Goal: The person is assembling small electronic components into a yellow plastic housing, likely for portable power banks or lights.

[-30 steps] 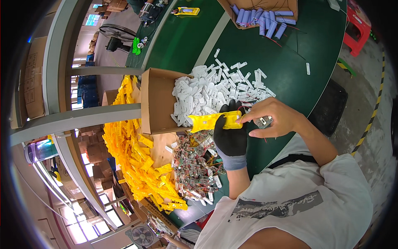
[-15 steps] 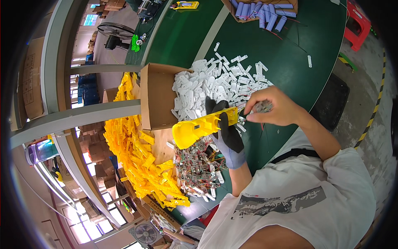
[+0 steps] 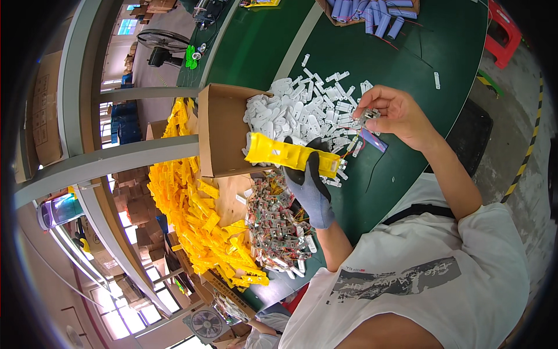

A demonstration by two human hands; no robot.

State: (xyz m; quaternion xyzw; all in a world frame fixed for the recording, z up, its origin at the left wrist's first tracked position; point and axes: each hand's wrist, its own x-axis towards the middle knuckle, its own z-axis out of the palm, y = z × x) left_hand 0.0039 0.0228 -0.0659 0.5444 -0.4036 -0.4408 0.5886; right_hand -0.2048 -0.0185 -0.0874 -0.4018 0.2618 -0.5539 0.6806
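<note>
My left hand [image 3: 313, 195], in a grey and black glove, grips a long yellow plastic housing [image 3: 279, 152] whose hollow side faces up. To its right, my bare right hand [image 3: 404, 119] pinches a small metal-and-circuit assembly [image 3: 368, 118] between thumb and fingers. Thin wires run down from that assembly, and a purple cylindrical battery cell [image 3: 374, 140] hangs or lies just below it; which of the two I cannot tell. Behind both hands lies a heap of white plastic pieces [image 3: 290, 113]. A pile of wired circuit assemblies [image 3: 278, 227] is left of my gloved wrist.
A cardboard box [image 3: 226, 131] lies on its side by the white pieces. Yellow housings [image 3: 203, 232] are heaped at the left, beside a grey metal frame [image 3: 116, 157]. Another box [image 3: 343, 20] of purple cells stands far back on the green table [image 3: 407, 64]. Another person's arm [image 3: 263, 327] shows below.
The yellow housing has turned in my left hand, showing more of its hollow side. My right hand has moved up and away from it, and the purple cell has come into view.
</note>
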